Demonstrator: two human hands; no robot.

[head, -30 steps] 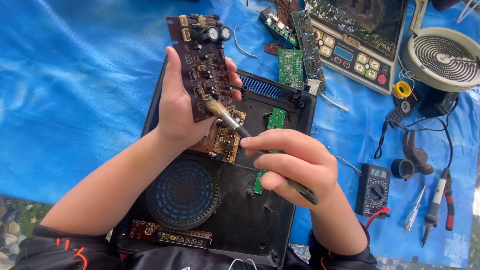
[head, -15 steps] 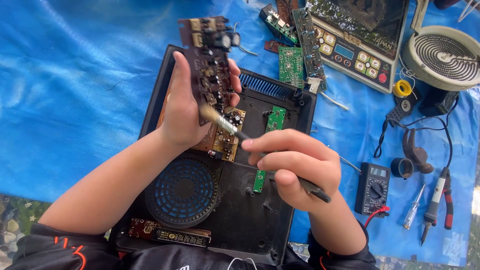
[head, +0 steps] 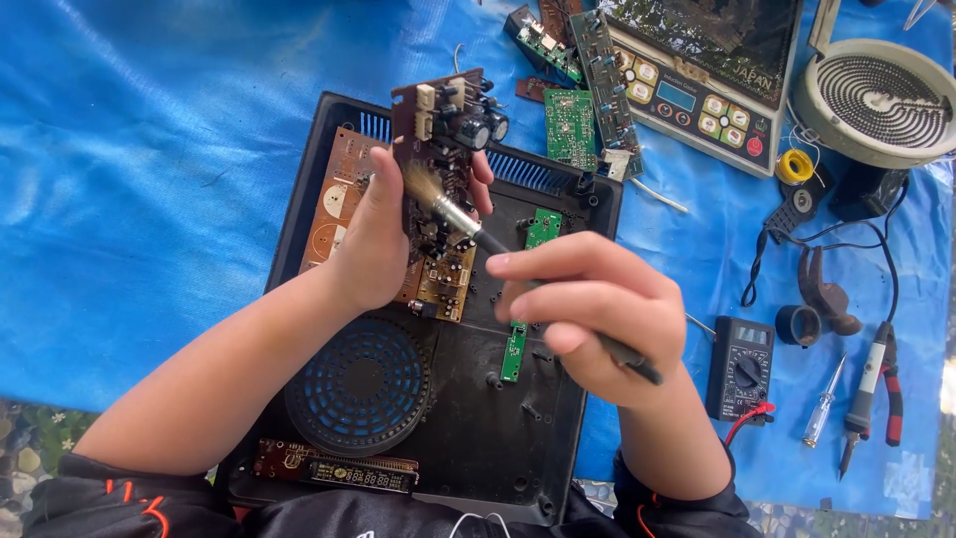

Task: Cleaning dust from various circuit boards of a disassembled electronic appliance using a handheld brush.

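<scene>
The brown circuit board point(head: 445, 149) is being held upright above the open black appliance casing point(head: 468, 399), its component side with dark capacitors facing the right hand. The left hand point(head: 383, 234) is gripping it around its lower half, thumb on the near edge and fingertips curling round the far edge. The bristles of a small paintbrush point(head: 468, 227) are touching the board's face just above the left thumb. The right hand point(head: 593, 314) is closed on the brush handle in a pen-like grip, with the dark handle end sticking out past its little-finger side.

Directly under the left hand, another brown board point(head: 344, 194) and a yellowish one point(head: 443, 284) are lying in the casing. Beneath the right hand's fingers a narrow green board point(head: 518, 339) is lying, and below the left wrist sits a round blue-ribbed fan grille point(head: 360, 384). To the right of the right hand, on the blue tarp point(head: 149, 179), a black multimeter point(head: 740, 367), a screwdriver point(head: 823, 408) and red-handled pliers point(head: 876, 394) are lying. Beyond both hands, further green boards point(head: 570, 125), a cooker control panel point(head: 702, 95) and a round coil heating element point(head: 876, 100) are resting.
</scene>
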